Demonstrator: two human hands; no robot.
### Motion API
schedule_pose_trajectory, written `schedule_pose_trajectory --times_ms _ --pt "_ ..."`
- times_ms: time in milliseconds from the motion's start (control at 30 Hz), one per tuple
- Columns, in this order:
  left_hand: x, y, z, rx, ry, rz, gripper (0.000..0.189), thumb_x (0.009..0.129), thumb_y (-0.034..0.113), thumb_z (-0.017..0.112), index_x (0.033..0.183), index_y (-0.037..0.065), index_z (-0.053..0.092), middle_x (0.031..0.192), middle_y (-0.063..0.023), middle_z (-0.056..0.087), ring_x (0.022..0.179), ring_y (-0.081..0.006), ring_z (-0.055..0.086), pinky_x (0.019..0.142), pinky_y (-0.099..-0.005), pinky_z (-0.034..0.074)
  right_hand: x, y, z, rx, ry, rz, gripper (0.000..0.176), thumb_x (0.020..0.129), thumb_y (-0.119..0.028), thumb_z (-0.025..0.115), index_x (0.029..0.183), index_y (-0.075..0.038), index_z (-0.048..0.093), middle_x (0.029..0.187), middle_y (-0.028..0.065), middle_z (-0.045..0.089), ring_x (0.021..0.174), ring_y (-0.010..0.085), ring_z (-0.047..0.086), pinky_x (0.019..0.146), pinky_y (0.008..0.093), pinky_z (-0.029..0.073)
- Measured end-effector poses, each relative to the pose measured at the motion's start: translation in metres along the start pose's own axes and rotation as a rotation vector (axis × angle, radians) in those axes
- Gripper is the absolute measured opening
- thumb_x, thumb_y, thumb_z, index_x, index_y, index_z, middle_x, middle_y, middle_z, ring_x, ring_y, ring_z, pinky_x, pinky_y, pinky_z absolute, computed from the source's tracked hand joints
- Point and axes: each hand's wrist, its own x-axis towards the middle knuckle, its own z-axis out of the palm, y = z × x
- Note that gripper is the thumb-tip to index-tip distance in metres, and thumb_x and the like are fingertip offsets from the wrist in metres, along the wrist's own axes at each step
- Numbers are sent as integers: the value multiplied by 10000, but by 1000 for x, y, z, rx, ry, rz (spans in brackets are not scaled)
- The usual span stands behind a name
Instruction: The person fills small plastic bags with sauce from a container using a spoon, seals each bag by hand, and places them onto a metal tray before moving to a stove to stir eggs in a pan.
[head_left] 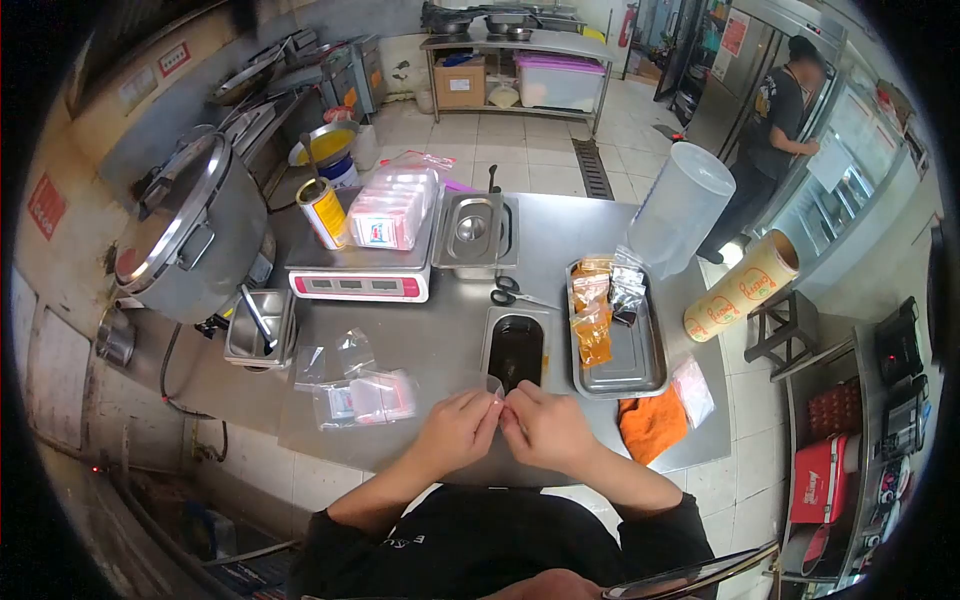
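Note:
My left hand and my right hand meet at the front of the steel table, fingertips pinched together. Between them is a small clear plastic bag, gripped from both sides; its contents, if any, I cannot make out. Just beyond my hands sits a metal pan of dark liquid. A pile of small zip bags lies to the left of my left hand. Right of the pan, a steel tray holds filled packets of orange-brown sauce and a dark packet.
A pink-white scale carries a large pack of bags and a yellow can. Scissors lie behind the pan. An orange cloth rests at the right edge. A big pot stands left; a person stands by a fridge.

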Motion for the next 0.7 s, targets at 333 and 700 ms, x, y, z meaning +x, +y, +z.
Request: schedule_pose_trajectory --times_ms 333,700 --pt "-13 8 6 -38 85 -141 185 779 62 633 663 12 498 587 -113 519 514 -236 549 482 -330 429 -5 15 27 -165 335 -72 156 719 -62 603 637 -54 470 610 96 492 460 274 526 408 374 406" --pt "-4 -3 -2 10 212 -357 232 696 -88 593 852 40 479 745 -57 486 713 -161 547 650 -259 463 -3 9 28 -363 92 46 117 737 -146 682 721 -97 577 669 40 557 516 263 573 450 348 449"
